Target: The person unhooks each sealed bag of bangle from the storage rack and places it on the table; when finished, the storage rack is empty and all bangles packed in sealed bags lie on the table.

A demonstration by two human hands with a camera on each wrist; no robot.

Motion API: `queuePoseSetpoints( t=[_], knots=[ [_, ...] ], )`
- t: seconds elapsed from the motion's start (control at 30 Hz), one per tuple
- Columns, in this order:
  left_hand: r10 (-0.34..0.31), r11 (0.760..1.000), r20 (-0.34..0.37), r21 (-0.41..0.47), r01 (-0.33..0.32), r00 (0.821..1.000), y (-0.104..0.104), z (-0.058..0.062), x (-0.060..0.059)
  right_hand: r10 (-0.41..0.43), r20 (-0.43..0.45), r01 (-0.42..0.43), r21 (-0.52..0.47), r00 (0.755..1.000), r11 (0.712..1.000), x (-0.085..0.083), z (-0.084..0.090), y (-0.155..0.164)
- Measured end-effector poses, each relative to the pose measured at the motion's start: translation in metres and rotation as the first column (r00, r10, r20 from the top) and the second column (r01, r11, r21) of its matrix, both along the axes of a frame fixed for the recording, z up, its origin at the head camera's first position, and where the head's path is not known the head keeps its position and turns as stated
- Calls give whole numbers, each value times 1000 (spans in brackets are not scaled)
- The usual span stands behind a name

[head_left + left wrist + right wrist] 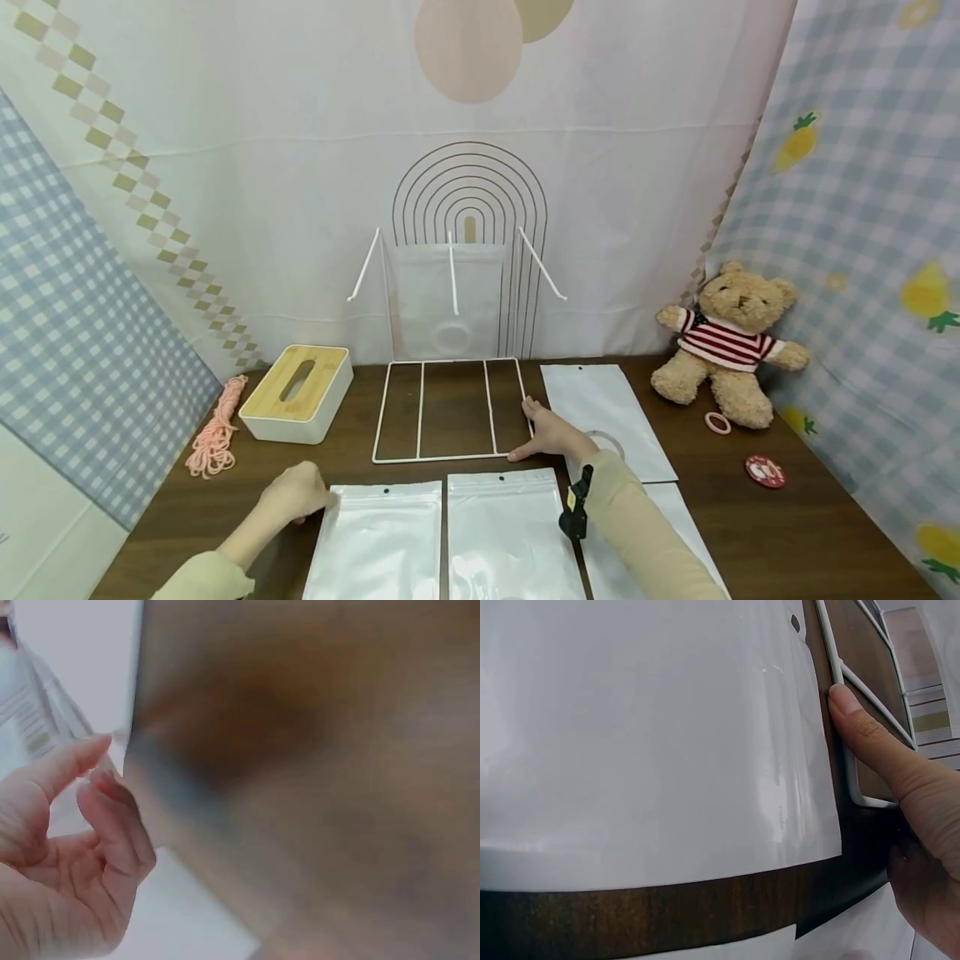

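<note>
On wire rack [450, 408], right hand [551, 433]

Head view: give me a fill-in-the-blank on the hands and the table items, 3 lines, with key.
1. The right hand rests on the corner of the white wire ____.
2. The left hand touches the edge of a glossy white ____.
3. The teddy bear wears a ____ shirt.

Missing words: rack; pouch; striped
</note>
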State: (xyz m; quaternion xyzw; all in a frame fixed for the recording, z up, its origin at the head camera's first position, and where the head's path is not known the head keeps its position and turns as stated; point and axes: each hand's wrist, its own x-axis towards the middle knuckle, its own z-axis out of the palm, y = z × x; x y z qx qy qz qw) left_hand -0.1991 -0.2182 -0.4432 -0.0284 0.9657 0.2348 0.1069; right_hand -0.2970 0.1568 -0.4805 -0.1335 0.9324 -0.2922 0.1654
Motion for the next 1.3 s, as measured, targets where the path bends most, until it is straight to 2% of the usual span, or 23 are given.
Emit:
queuePoseSetpoints(
  t=[0.07,0.17,0.23,0.3,0.4,0.47,0.57,0.63,0.67,0.77,0.8,0.93,1.0,1.07,1.13,1.2,1.3],
  knots=[
    [-36,997,-82,58,41,996,6,13,-14,9,3,-8,-18,1000,1000,0,0,0],
    [-47,981,-241,170,89,969,23,37,-40,25,6,-25,-35,1000,999,1,2,1],
    [-16,967,-312,238,94,950,38,56,-61,29,7,-28,-41,1000,999,2,4,2],
    [52,943,-372,324,77,927,53,73,-80,23,17,-22,-38,1000,999,2,4,2],
    [183,872,-451,485,67,874,73,93,-106,7,37,-5,-32,999,999,4,5,0],
    [268,808,-503,581,92,821,83,101,-120,2,36,-1,-12,999,1000,4,4,-2],
    [360,716,-554,680,159,750,92,106,-139,4,19,-4,11,1000,1000,7,3,-4],
    [388,674,-561,714,190,731,96,108,-149,3,9,-3,22,1000,1000,8,1,-4],
    [400,653,-559,730,203,726,98,109,-152,3,5,-3,20,1000,1000,9,0,-5],
    [441,615,-544,762,202,714,102,113,-157,7,2,-7,12,1000,1000,8,-3,-5],
    [447,607,-527,773,187,723,103,116,-157,8,2,-8,5,1000,1000,8,-3,-5],
    [492,558,-487,813,167,722,105,121,-155,9,4,-8,-12,1000,1000,5,-3,-4],
    [506,549,-472,822,152,722,107,122,-153,7,4,-7,-13,1000,1000,5,-2,-4],
    [528,523,-452,840,144,719,109,123,-150,5,6,-5,-10,1000,1000,5,0,-3],
    [545,486,-426,862,142,722,111,124,-146,1,10,-1,-11,1000,1000,4,1,-2],
    [550,446,-401,883,148,733,112,124,-140,-4,8,4,-8,1000,1000,3,1,-1],
    [550,362,-363,915,177,752,111,124,-131,-6,4,6,-3,1000,1000,2,0,-1]
  ],
)
